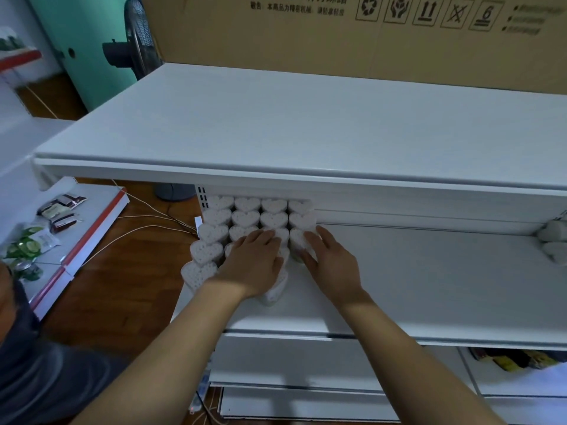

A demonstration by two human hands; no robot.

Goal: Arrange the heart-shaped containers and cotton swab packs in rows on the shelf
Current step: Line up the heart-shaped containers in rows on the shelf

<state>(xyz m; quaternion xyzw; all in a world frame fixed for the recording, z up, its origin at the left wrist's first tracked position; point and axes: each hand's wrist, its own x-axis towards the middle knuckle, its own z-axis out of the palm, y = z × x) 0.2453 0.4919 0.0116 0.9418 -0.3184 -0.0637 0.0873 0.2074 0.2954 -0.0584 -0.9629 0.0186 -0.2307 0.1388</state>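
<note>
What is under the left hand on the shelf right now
The left hand lies flat on heart-shaped containers in the block's front rows on the shelf. How many it covers, and their tops, cannot be seen.

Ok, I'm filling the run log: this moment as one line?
stage: aligning rows | left hand: flat on white heart-shaped containers | right hand: against block's right edge | white shelf: right mostly bare

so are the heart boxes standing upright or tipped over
Upright: the heart boxes show their heart-shaped tops to the camera, packed in rows on the shelf.
</note>
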